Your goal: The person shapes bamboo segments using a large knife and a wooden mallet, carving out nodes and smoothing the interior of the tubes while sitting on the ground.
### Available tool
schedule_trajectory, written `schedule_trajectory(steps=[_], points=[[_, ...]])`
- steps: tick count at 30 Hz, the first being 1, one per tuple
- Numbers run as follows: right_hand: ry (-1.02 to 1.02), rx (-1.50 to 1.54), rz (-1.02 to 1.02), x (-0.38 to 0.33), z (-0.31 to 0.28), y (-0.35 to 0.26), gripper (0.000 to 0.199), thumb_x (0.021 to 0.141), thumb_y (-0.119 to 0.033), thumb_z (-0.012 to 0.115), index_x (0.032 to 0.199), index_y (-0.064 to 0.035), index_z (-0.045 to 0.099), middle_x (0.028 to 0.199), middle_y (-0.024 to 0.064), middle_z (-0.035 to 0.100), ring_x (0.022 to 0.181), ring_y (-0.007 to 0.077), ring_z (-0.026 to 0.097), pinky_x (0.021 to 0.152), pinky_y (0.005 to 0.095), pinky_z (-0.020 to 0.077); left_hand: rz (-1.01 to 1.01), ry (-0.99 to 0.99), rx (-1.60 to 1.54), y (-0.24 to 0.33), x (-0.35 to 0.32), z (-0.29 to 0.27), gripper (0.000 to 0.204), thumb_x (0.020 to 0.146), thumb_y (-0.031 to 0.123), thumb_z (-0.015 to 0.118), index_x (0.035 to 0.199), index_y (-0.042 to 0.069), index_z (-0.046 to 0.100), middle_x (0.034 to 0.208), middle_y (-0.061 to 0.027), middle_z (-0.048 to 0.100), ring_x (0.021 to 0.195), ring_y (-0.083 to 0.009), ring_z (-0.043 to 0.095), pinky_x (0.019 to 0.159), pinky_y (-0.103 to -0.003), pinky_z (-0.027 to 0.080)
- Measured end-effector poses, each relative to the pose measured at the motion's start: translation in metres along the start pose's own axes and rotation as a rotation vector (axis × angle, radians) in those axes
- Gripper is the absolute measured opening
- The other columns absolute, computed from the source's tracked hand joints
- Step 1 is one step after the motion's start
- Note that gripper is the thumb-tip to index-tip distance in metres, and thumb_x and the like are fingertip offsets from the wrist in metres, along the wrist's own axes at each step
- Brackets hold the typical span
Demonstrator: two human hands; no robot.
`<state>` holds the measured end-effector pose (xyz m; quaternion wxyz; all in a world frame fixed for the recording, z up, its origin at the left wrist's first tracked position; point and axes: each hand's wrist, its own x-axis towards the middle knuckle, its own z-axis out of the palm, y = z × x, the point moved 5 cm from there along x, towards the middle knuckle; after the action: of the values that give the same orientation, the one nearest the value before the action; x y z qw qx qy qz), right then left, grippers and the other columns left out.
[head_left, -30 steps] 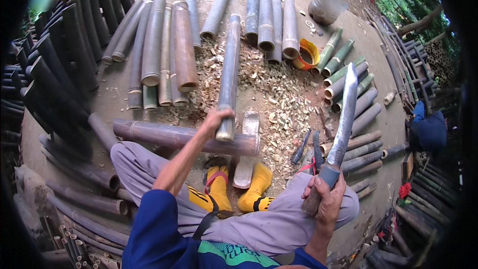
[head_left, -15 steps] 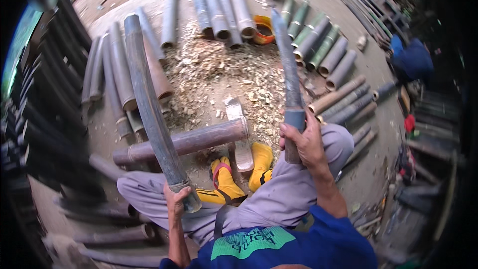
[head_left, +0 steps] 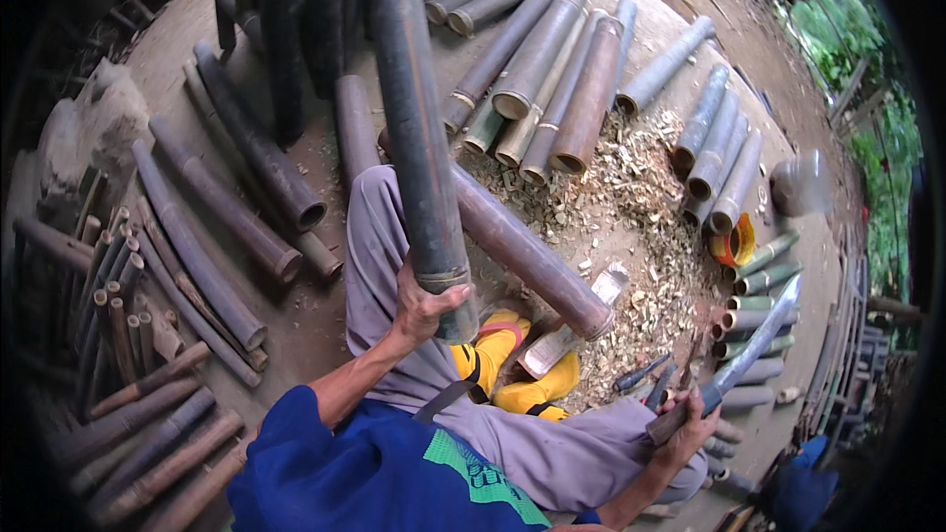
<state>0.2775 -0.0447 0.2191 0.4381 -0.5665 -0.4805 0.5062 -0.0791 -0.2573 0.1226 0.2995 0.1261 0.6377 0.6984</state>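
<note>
My left hand (head_left: 424, 307) grips a long dark bamboo tube (head_left: 409, 108) near its lower end, thumb and fingers wrapped round it. The tube rises above my left knee, and its far end runs past the top of the view. Low at the right, my right hand (head_left: 688, 435) is closed on the handle of a machete (head_left: 757, 343). Its blade points up and away to the right, apart from the tube. Between my hands, a brownish bamboo tube (head_left: 532, 254) lies aslant across a pale wooden block (head_left: 558, 347) at my yellow-covered feet (head_left: 501, 335).
Wood chips (head_left: 645, 197) cover the ground beyond the block. Cut bamboo tubes (head_left: 537, 44) lie in rows at the back, with greenish ones (head_left: 764, 281) at the right. More tubes (head_left: 212, 241) lie at the left. An orange-yellow ring-shaped thing (head_left: 734, 241) sits near a translucent container (head_left: 800, 185).
The view has swung to the left, bringing more tubes on that side into sight. Both hands keep their holds. The machete now slants to the right, where it stood nearly upright before.
</note>
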Motion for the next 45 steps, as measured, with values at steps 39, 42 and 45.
schedule_trajectory(steps=[39,42,45], points=[[-0.267,0.103,-0.430,-0.023,0.108,0.043,0.033,0.084,-0.023,0.057,0.109,-0.0006,0.059,0.094,0.0217,0.064,0.085,0.0364,0.062,0.075,0.0419,0.0492,-0.711,-2.021,0.799,0.005,-0.262,0.478,0.051,0.062,0.027,0.076,0.089,-0.014,0.062,0.077,-0.0164,0.064,0.060,-0.0231,0.063,0.054,-0.037,0.052],[-0.367,0.203,-0.616,-0.049,0.104,0.034,0.033,0.084,-0.023,0.058,0.108,0.0000,0.058,0.092,0.0222,0.064,0.084,0.0369,0.062,0.074,0.0423,0.0491,-0.748,-2.010,0.771,-0.032,-0.298,0.480,0.035,0.068,0.020,0.074,0.091,-0.004,0.062,0.076,-0.0143,0.064,0.061,-0.0222,0.064,0.054,-0.034,0.053],[-0.470,0.283,-0.668,-0.055,0.099,0.025,0.034,0.084,-0.022,0.058,0.108,0.0005,0.056,0.090,0.0227,0.064,0.083,0.0374,0.062,0.073,0.0427,0.0490,-0.307,-2.085,0.981,-0.044,-0.286,0.476,0.045,0.062,0.026,0.078,0.089,-0.008,0.068,0.083,-0.0181,0.068,0.072,-0.0254,0.065,0.066,-0.036,0.053]])
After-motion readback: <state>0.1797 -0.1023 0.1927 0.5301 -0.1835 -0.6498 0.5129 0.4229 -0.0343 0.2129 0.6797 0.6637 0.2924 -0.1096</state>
